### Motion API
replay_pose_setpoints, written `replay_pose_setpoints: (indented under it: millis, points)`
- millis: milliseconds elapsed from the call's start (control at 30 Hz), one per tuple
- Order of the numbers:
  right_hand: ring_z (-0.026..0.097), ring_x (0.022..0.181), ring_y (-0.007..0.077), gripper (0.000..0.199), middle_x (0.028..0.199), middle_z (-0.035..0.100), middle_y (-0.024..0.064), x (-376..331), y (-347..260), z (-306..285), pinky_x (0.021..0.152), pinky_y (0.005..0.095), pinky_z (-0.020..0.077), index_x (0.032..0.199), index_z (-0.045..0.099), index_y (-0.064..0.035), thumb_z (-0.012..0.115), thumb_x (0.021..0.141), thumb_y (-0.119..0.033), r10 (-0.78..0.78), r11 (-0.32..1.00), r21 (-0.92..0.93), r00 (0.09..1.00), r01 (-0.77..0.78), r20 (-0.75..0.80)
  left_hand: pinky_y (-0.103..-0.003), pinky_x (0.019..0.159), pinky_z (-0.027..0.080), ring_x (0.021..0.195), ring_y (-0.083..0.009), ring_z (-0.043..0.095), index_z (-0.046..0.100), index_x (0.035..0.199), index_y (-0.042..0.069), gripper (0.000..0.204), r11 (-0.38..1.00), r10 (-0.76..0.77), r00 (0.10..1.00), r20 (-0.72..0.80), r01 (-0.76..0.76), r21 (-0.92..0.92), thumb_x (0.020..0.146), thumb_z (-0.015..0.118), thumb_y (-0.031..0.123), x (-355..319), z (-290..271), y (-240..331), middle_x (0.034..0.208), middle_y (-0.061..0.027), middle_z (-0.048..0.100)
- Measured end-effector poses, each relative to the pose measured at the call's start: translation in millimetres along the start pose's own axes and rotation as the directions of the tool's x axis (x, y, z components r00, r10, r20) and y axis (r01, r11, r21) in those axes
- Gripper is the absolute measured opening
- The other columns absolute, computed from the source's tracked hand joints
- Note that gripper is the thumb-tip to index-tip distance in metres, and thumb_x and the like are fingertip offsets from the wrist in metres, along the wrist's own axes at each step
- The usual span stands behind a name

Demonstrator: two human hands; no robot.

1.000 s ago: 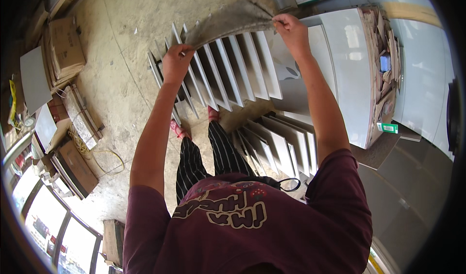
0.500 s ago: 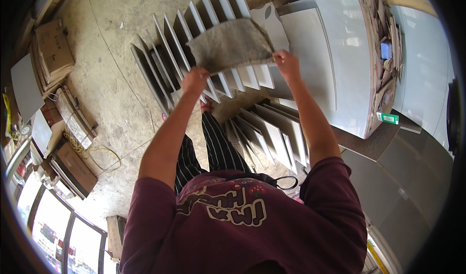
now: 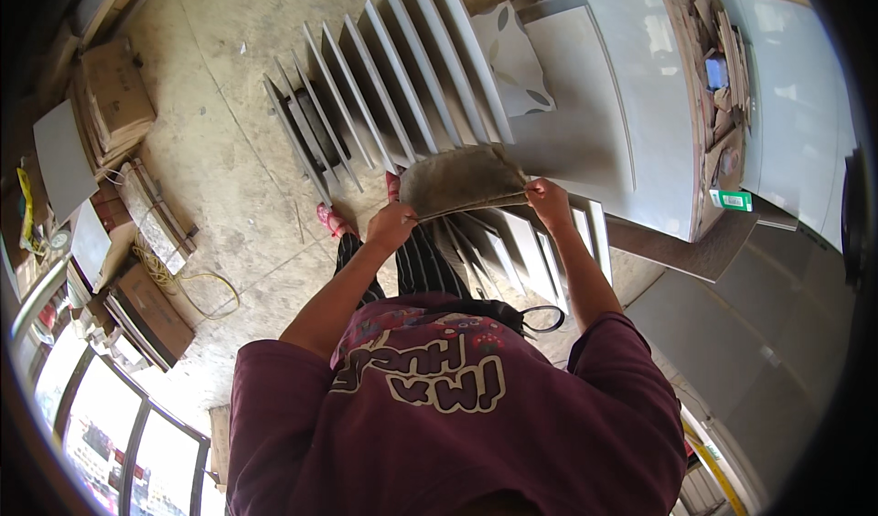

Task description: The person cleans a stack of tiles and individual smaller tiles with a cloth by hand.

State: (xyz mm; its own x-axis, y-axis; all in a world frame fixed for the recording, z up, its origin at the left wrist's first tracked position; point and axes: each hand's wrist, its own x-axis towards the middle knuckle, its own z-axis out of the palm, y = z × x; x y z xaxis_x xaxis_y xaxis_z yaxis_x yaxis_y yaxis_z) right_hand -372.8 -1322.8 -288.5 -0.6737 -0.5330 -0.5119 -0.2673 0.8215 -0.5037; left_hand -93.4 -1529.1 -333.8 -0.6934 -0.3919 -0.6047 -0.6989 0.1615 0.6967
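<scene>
A grey-brown cloth [image 3: 465,180] hangs stretched between my two hands, its near edge pulled taut. My left hand [image 3: 391,227] pinches one corner, closed on the fabric. The other corner is gripped by my right hand [image 3: 549,205], fingers closed. Past the cloth stands a row of upright tile panels [image 3: 402,68] with thin pale edges. Nearer me, partly under the cloth and beside my right forearm, a second group of upright panels [image 3: 530,251] leans in a row.
Large glossy slabs [image 3: 631,86] stand stacked at the right, with a green-and-white box [image 3: 732,200] by them. Cardboard boxes [image 3: 117,86] and a coiled yellow cable [image 3: 197,287] lie at the left. A leaf-patterned tile [image 3: 514,59] is behind the row.
Both hands have drawn the cloth back toward my body and down, off the far row of panels. It still spans between them.
</scene>
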Motion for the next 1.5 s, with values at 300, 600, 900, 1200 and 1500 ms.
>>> replay_pose_setpoints:
  millis: [300,600,900,1200,1500]
  points:
    - [0.062,0.061,0.0131,0.012,0.070,0.064,0.0089,-39.7,-84.6,-12.0,0.061,0.0255,0.0489,0.086,0.062,-0.0006,0.062,0.078,-0.009,-0.139,0.966,0.218,0.990,0.141,-0.025,-0.037,0.071,0.049,0.078,-0.0287,0.062,0.069,0.082,0.010,0.016,0.991,0.060,0.985,-0.163,-0.078,-0.107,0.070,0.067,0.021,-56.5,-73.9,-4.7,0.082,-0.0115,0.064]
    - [0.059,0.071,0.0089,0.016,0.081,0.063,0.0033,-68.4,-204.8,-32.4,0.065,0.0220,0.0489,0.096,0.062,0.0005,0.063,0.081,-0.007,-0.233,0.835,0.514,0.972,0.197,0.007,-0.029,0.064,0.047,0.070,-0.0153,0.059,0.067,0.084,0.003,0.016,0.925,0.138,0.884,-0.447,-0.277,-0.262,0.070,0.072,0.010,-120.9,-143.5,-6.7,0.080,-0.0073,0.064]
    - [0.058,0.077,0.0062,0.020,0.085,0.061,0.0005,-114.5,-301.9,-71.8,0.069,0.0224,0.0522,0.104,0.062,-0.0033,0.061,0.084,-0.005,-0.457,0.693,0.550,0.874,0.466,-0.165,-0.022,0.073,0.043,0.079,-0.0073,0.057,0.067,0.089,0.004,0.009,0.654,0.029,0.891,-0.454,-0.361,-0.665,0.081,0.065,0.009,-177.3,-229.5,26.7,0.084,-0.0004,0.065]
    - [0.059,0.079,0.0071,0.018,0.092,0.063,0.0023,-153.1,-327.2,-106.4,0.069,0.0225,0.0516,0.102,0.063,-0.0027,0.060,0.084,-0.003,-0.474,0.578,0.552,0.798,0.601,-0.373,-0.030,0.080,0.047,0.085,-0.0113,0.060,0.062,0.091,0.009,0.008,0.419,0.003,0.783,-0.621,-0.565,-0.710,0.089,0.056,0.014,-204.8,-277.2,8.3,0.090,-0.0005,0.064]
    - [0.057,0.078,0.0064,0.014,0.088,0.063,-0.0004,-163.0,-322.2,-123.6,0.069,0.0224,0.0495,0.099,0.064,-0.0038,0.061,0.085,-0.007,-0.441,0.584,0.539,0.795,0.607,-0.417,-0.025,0.068,0.047,0.078,-0.0074,0.058,0.064,0.090,0.011,0.009,0.423,-0.082,0.673,-0.735,-0.644,-0.637,0.087,0.061,0.019,-222.2,-306.9,-1.3,0.085,0.0019,0.063]
